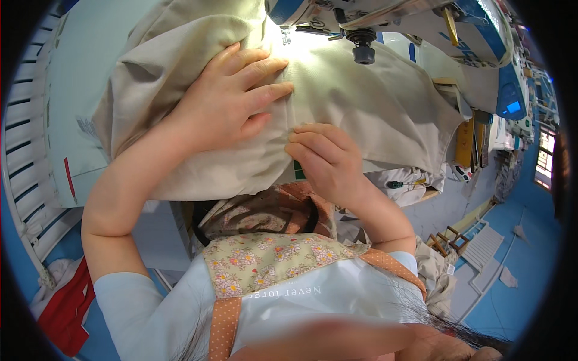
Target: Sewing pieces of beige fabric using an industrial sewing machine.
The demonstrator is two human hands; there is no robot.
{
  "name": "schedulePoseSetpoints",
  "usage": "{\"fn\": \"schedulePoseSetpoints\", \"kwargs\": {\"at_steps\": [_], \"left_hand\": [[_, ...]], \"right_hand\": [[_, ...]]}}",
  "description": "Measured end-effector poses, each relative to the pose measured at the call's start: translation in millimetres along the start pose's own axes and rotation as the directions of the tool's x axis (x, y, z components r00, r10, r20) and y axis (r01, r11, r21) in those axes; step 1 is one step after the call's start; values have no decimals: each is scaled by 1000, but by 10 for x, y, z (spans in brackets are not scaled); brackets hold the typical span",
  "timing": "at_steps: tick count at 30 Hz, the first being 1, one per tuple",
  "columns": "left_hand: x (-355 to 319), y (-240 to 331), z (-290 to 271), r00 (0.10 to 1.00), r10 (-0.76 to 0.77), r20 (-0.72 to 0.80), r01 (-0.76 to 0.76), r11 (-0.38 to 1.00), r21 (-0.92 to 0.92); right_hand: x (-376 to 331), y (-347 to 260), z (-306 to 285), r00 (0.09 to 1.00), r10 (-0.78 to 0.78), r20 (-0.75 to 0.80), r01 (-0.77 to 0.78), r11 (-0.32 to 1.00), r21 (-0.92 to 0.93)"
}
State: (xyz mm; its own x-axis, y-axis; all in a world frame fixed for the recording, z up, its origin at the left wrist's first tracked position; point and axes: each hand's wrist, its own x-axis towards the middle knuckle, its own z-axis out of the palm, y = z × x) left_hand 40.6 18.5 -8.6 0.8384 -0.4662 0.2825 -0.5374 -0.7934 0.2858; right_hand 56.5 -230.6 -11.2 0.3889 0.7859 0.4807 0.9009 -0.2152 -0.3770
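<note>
Pressing down flat, your left hand (232, 99) has its fingers spread on the beige cloth (361, 102), just left of the seam fold, not gripping anything. Your right hand (328, 159) sits below that fold with fingers curled, pinching the cloth edge. That cloth is draped over the sewing table (90, 72), running right under the sewing machine (385, 18) head and its dark knob (363, 47).

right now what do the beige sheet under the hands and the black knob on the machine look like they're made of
Beige sheet: looks like woven cloth, perhaps cotton, matte; it folds and creases softly under the left hand and right hand. Black knob: likely hard plastic or rubber, dull finish with a ribbed edge; too small to be sure.
</note>
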Motion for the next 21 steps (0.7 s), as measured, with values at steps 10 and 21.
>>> {"fn": "schedulePoseSetpoints", "kwargs": {"at_steps": [10,21], "left_hand": [[114,-234,-4,1000,26,-14,-26,999,-36],[164,-287,-30,998,44,-46,-46,998,-48]], "right_hand": [[208,163,-21,999,-32,34,33,999,-28],[359,365,13,996,-31,86,40,993,-115]]}}
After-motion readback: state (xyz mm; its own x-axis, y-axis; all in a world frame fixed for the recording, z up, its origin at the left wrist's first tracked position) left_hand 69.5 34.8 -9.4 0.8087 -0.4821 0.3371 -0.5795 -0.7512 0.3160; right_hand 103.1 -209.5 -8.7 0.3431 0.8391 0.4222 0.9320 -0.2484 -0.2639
